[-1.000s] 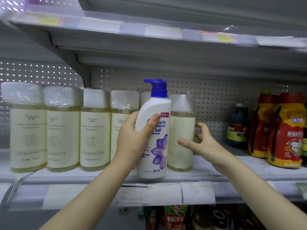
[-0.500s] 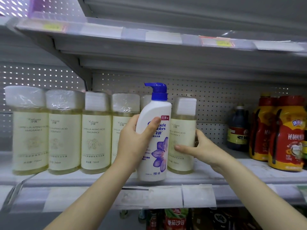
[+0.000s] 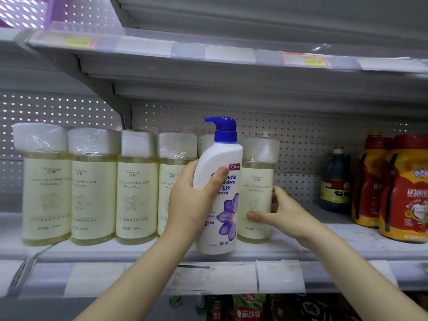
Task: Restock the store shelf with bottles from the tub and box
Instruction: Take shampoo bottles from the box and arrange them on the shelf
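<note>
Left hand (image 3: pixel 192 205), right hand (image 3: pixel 286 213) and forearms (image 3: pixel 139 286) all bare

White pump bottle (image 3: pixel 217 205) with blue pump and purple flower, pale yellow bottles (image 3: pixel 136 195), red-and-yellow jugs (image 3: pixel 407 193)

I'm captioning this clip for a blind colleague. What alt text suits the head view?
A left hand grips a white pump bottle at the front of the shelf, while the right hand holds a pale yellow bottle behind it. Similar pale bottles line the left; red-and-yellow bottles stand right.
</note>
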